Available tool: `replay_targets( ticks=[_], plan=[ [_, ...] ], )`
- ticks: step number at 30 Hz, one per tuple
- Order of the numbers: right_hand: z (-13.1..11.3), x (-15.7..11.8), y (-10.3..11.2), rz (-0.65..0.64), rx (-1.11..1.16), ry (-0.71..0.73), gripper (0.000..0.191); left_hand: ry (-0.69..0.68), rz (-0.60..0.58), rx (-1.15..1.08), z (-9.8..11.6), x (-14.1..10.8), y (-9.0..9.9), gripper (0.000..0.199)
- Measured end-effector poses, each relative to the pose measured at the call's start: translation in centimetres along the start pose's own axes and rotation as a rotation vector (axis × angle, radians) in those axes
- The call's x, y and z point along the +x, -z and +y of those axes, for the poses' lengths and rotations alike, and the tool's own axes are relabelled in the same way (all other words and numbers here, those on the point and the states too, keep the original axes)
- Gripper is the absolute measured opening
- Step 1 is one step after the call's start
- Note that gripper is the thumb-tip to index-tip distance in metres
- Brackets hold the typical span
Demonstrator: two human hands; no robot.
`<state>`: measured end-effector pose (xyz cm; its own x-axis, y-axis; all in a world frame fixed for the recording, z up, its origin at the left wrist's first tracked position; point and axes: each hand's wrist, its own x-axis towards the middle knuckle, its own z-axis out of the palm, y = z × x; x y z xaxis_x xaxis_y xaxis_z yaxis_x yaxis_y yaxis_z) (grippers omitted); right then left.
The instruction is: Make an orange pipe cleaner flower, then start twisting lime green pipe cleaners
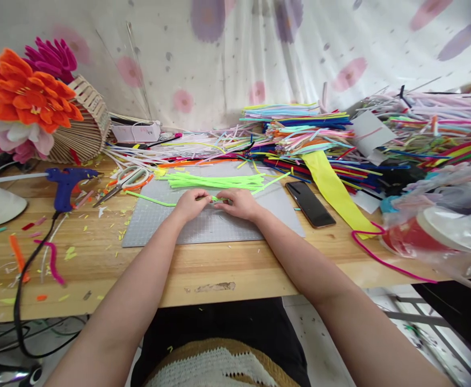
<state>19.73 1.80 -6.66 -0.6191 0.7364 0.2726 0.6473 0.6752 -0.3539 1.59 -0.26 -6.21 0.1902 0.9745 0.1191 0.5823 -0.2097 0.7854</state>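
My left hand (193, 205) and my right hand (237, 204) meet over the grey cutting mat (235, 234). Both pinch a bright green pipe cleaner (150, 200) near its middle. One green end sticks out to the left past my left hand, and another slants up to the right beyond my right hand. Small details between the fingertips are hard to make out. Just behind the hands lies a bundle of green pipe cleaners (215, 181) on the mat.
A blue glue gun (68, 185) and scissors (124, 183) lie left, with scraps around. A black phone (310, 204) and yellow ribbon (335, 191) lie right. Pipe cleaner piles (308, 137) line the back. An orange flower (34, 94) leans out of a slatted basket (86, 126).
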Motion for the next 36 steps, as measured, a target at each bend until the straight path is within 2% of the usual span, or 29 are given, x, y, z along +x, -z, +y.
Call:
replay_targets(
  ticks=[8, 15, 20, 29, 36],
  plan=[
    [-0.3, 0.3, -0.6, 0.003, -0.021, 0.028, 0.023, -0.017, -0.049, 0.140, 0.1, -0.2, -0.1, 0.021],
    [-0.5, 0.2, -0.6, -0.014, -0.087, 0.039, 0.025, -0.042, -0.124, 0.192, -0.2, -0.3, 0.4, 0.023],
    [-0.4, 0.3, -0.5, 0.005, -0.070, 0.057, 0.023, -0.057, -0.114, 0.222, -0.4, -0.4, 0.8, 0.023],
    [-0.2, 0.1, -0.3, -0.039, -0.040, 0.096, 0.017, -0.030, -0.207, 0.100, -1.8, 0.2, 0.6, 0.029],
    [-0.2, 0.2, -0.1, -0.082, -0.028, 0.147, 0.017, -0.022, -0.266, 0.135, -1.2, 0.3, 1.0, 0.027]
  ],
)
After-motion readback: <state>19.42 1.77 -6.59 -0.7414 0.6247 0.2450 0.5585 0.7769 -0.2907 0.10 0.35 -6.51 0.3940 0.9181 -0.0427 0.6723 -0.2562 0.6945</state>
